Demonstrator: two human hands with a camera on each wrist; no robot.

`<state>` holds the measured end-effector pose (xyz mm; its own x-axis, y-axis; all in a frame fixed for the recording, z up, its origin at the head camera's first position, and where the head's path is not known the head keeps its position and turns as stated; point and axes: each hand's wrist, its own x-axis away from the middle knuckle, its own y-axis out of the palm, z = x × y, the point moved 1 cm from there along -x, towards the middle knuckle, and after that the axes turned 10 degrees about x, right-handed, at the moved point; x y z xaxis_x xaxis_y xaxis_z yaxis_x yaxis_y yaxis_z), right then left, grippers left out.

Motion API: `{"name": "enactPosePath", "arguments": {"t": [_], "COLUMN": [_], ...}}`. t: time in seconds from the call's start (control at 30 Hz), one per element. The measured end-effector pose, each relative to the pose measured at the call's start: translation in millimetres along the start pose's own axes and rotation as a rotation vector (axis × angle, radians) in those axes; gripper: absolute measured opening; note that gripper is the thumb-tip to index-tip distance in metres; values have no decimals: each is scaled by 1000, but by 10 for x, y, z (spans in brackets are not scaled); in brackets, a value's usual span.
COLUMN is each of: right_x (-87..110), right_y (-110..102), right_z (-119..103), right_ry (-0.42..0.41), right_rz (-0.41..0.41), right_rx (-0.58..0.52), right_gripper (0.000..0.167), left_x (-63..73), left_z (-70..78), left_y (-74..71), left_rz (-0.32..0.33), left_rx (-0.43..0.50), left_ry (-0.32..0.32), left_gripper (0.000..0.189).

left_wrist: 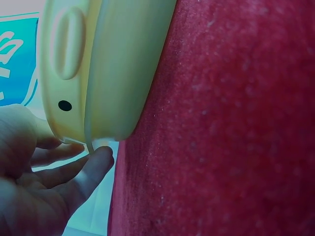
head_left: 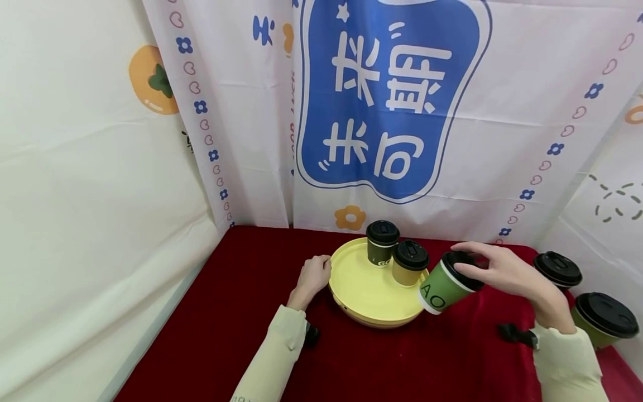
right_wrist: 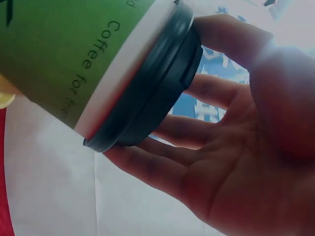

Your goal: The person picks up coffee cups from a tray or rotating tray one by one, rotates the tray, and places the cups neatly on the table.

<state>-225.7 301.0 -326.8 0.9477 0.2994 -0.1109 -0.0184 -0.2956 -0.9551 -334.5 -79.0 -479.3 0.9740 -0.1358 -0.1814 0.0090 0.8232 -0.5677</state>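
We see the green paper coffee cup (head_left: 443,287) tilted at the right edge of the round yellow tray (head_left: 364,296), its black lid (right_wrist: 153,93) gripped by the right hand (head_left: 509,273); the left hand (head_left: 313,279) pinches the tray. Apparently we are loading; next calls for uprighting the cup.

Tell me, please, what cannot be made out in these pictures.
Head view: contents of the green cup, under its black lid.
Head view: base of the rear right cup, behind the right hand and nearer cup.
Right wrist view: end of the "Coffee for" lettering, round the green cup's curve.
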Motion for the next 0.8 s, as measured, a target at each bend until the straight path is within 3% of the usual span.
{"name": "enactPosePath", "arguments": {"t": [0.13,0.33,0.8], "right_x": [58,141,282], "right_y": [-19,-47,-5], "right_z": [163,441,952], "right_ry": [52,67,116], "right_rz": [-8,14,-55], "right_rx": [22,77,235], "right_gripper": [51,48,47], "left_x": [4,3,13], "left_z": [-4,-20,-28], "left_y": [1,3,8], "left_rz": [9,13,8], "left_rx": [-15,-20,-20], "left_ry": [5,14,22], "left_gripper": [37,33,34]}}
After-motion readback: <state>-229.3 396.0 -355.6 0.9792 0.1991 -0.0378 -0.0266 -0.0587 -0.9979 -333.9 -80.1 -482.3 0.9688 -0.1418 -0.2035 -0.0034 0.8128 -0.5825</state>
